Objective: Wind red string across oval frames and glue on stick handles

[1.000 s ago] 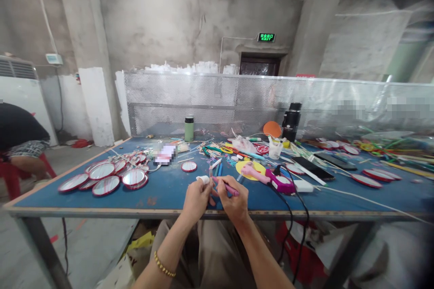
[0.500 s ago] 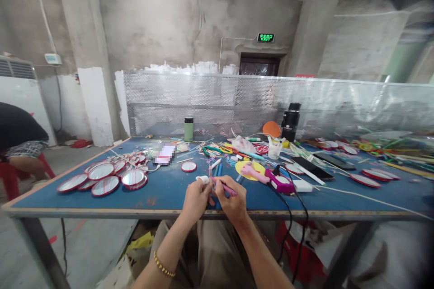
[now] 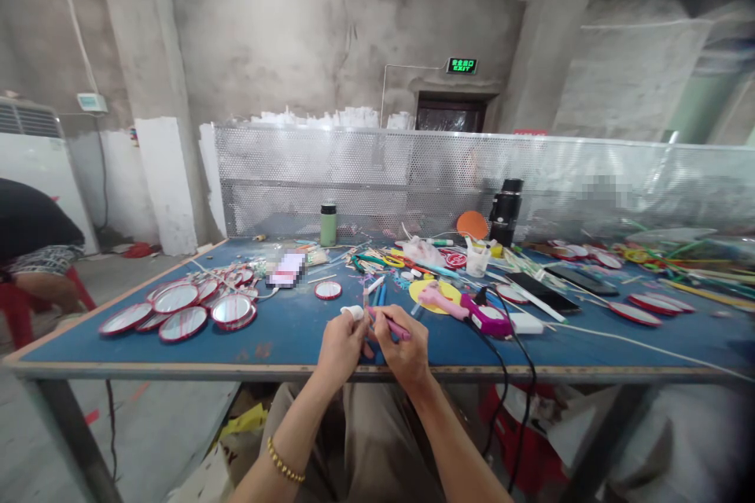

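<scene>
Both my hands meet above the near edge of the blue table (image 3: 277, 334). My right hand (image 3: 406, 351) is closed round a pink stick (image 3: 394, 324) that points left toward my other hand. My left hand (image 3: 340, 347) is closed too, its bandaged fingertip (image 3: 355, 313) up against the stick's tip; what it pinches is too small to make out. Blue and white sticks (image 3: 378, 292) lie just beyond my fingers.
Several red-rimmed round mirrors (image 3: 182, 306) lie at the left. A pink glue gun (image 3: 482, 314) with black cable rests on the right beside a yellow disc (image 3: 436, 292), phones (image 3: 546, 292) and more mirrors. A green bottle (image 3: 329, 224) and black flask (image 3: 507, 211) stand before the perforated metal screen. A seated person (image 3: 32, 240) is at far left.
</scene>
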